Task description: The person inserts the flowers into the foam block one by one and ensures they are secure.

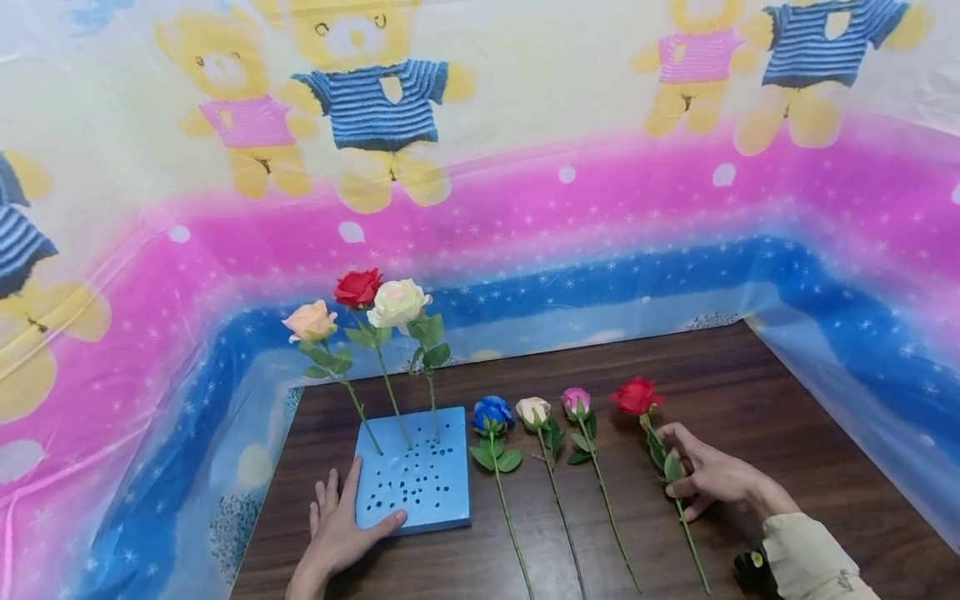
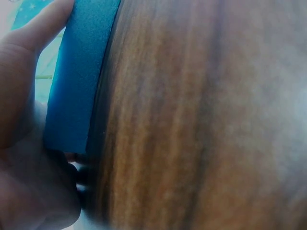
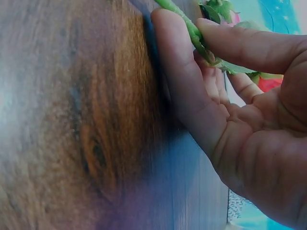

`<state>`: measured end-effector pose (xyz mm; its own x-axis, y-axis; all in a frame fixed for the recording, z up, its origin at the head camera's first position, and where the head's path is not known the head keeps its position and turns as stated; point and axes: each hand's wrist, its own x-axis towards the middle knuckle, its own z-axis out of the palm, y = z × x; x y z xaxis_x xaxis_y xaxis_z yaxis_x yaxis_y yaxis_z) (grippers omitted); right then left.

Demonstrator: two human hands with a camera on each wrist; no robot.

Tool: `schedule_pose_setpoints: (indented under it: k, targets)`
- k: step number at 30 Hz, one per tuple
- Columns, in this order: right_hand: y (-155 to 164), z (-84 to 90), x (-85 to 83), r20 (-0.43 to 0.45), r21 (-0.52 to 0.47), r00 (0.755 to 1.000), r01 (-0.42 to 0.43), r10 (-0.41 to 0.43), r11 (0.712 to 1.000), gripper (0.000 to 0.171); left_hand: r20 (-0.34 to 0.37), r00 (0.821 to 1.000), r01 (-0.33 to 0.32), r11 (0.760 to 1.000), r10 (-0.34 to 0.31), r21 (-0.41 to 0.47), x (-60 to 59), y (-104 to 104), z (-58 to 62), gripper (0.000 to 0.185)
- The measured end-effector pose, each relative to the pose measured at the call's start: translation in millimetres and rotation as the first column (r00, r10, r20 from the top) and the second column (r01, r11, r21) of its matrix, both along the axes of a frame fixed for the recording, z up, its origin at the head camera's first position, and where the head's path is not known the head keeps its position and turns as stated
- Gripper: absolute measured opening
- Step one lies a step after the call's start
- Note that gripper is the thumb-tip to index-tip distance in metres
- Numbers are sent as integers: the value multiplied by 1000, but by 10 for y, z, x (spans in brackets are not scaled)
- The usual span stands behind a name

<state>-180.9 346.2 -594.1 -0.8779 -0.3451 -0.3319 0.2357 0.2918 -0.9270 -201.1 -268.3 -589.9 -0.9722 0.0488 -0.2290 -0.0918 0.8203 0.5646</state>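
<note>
A blue foam block [image 1: 414,483] with many holes lies on the wooden table [image 1: 750,392]. Standing in it are a peach rose [image 1: 310,321], a red rose [image 1: 357,287] and a cream rose [image 1: 397,304]. My left hand [image 1: 351,510] rests flat at the block's near left corner, with the thumb [image 2: 29,72] lying on the foam block [image 2: 79,81]. My right hand [image 1: 677,460] pinches the green stem [image 3: 192,29] of a second red rose [image 1: 636,395] that lies on the table. In the right wrist view the right hand [image 3: 187,24] has thumb and finger closed on that stem.
A blue rose [image 1: 492,414], a pale cream rose [image 1: 533,410] and a pink rose [image 1: 576,402] lie side by side between the block and the right hand, stems toward me. A bear-print plastic sheet [image 1: 525,167] walls the table at the back and both sides.
</note>
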Motion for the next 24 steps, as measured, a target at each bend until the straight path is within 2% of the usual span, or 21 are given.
schedule_pose_setpoints:
  k: [10, 17, 24]
  targets:
    - [49, 39, 7, -40, -51, 999, -24, 22, 998, 80, 0, 1000, 11, 1000, -11, -13, 1, 23, 52, 133]
    - [92, 61, -20, -20, -67, 1000, 9, -10, 998, 80, 4, 1000, 13, 1000, -13, 3, 14, 36, 64, 133]
    - [57, 160, -100, -47, -100, 999, 20, -25, 995, 79, 0, 1000, 8, 1000, -8, 3, 38, 11, 55, 132]
